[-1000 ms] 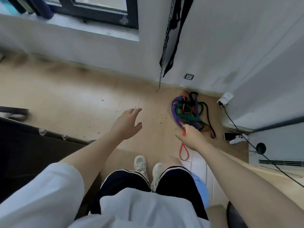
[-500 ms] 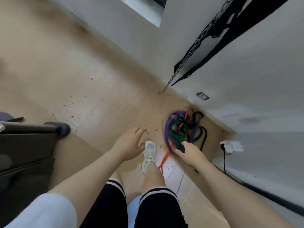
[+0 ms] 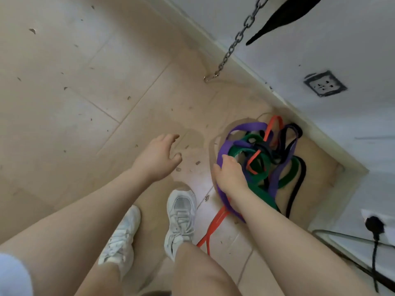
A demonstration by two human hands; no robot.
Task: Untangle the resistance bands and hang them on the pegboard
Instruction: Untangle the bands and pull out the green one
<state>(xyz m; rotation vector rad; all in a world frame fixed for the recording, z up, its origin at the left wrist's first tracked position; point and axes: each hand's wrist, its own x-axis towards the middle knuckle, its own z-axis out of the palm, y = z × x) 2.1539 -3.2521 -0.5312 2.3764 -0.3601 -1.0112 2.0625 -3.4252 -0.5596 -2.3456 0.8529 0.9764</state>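
A tangle of resistance bands lies on the tiled floor in the corner by the wall: a purple band (image 3: 245,127), a green band (image 3: 286,180), a black band (image 3: 297,189) and a thin orange band (image 3: 213,229) that trails toward my feet. My right hand (image 3: 229,176) reaches into the left side of the pile. Its fingers curl down inside the purple loop and its thumb sits on the outside, gripping that band. My left hand (image 3: 158,157) hovers over bare floor left of the pile, fingers spread and loosely bent, holding nothing. No pegboard is in view.
A metal chain (image 3: 235,41) and a black strap (image 3: 277,16) hang along the white wall above the pile. A wall socket (image 3: 324,83) is set low in the wall. A black plug with its cable (image 3: 374,227) sits at the right. My white shoes (image 3: 181,210) stand just left of the orange band.
I have bent down toward the pile, which now looks much closer. My right hand moved from the orange band's end into the tangle and took hold of the purple band. My left hand stayed empty.
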